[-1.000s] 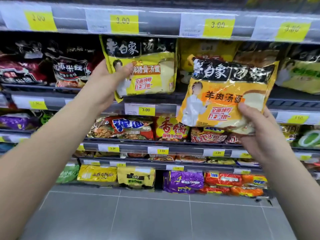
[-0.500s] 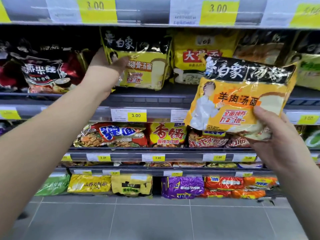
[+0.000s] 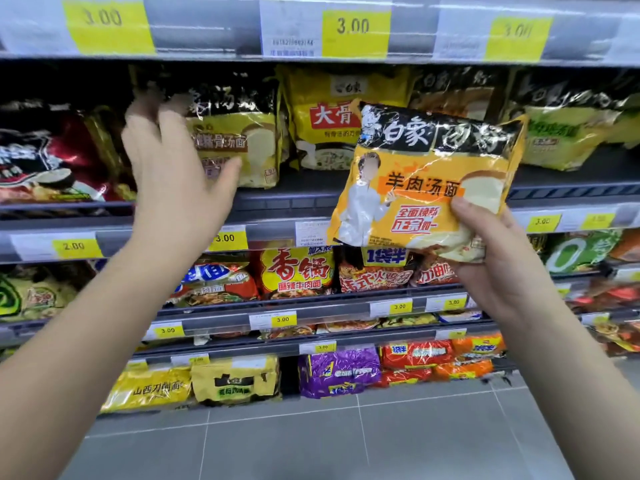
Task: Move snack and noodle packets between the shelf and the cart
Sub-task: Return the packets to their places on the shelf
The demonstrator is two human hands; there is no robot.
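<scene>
My right hand [image 3: 491, 261] grips an orange and black noodle packet [image 3: 426, 174] by its lower right corner, held up in front of the upper shelf [image 3: 571, 192]. A yellow and black noodle packet [image 3: 242, 133] stands upright on that shelf at the left. My left hand [image 3: 173, 168] is just in front of this packet with fingers spread and blurred, holding nothing. No cart is in view.
More noodle packets fill the shelf: a red and black one [image 3: 52, 154] at far left, a yellow one [image 3: 329, 123] in the middle, green ones [image 3: 568, 133] at right. Lower shelves [image 3: 311, 310] hold several coloured packets. Grey tiled floor [image 3: 311, 441] lies below.
My left hand set the yellow and black packet upright on the shelf and let go, fingers now spread. My right hand carried the orange packet rightward and closer.
</scene>
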